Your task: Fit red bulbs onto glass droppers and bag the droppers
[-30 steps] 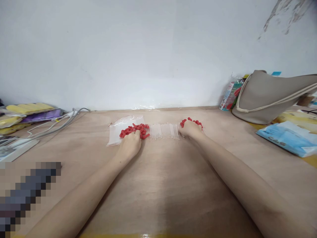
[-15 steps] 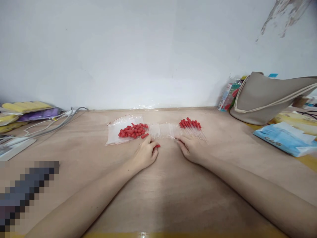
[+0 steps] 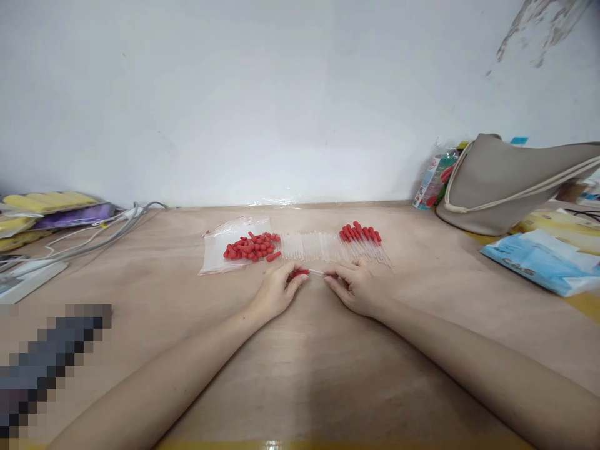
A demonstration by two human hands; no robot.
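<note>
My left hand [image 3: 276, 289] pinches a red rubber dropper bulb [image 3: 302, 272], its open end pointing right. My right hand [image 3: 355, 287] is closed on a thin clear dropper tube [image 3: 317, 272], whose left end meets or nearly meets the bulb's mouth. Behind my hands lies a row of loose clear tubes [image 3: 304, 246], side by side. A heap of red bulbs [image 3: 250, 247] rests on a flattened clear plastic bag [image 3: 214, 255] at the left. To the right are several tubes with red bulbs fitted on their far ends [image 3: 360, 234].
On the brown tabletop [image 3: 272, 375], a grey bag [image 3: 501, 181], a bottle [image 3: 431, 181] and a blue tissue pack [image 3: 525, 259] stand at the right. Cables [image 3: 117, 228], yellow and purple packs [image 3: 56, 203] and a pixelated dark object [image 3: 47, 369] are at the left. A white wall [image 3: 281, 106] rises behind.
My right hand has drawn a tube from the row toward me and to the left. My left hand has shifted slightly right with the bulb, bringing the two together.
</note>
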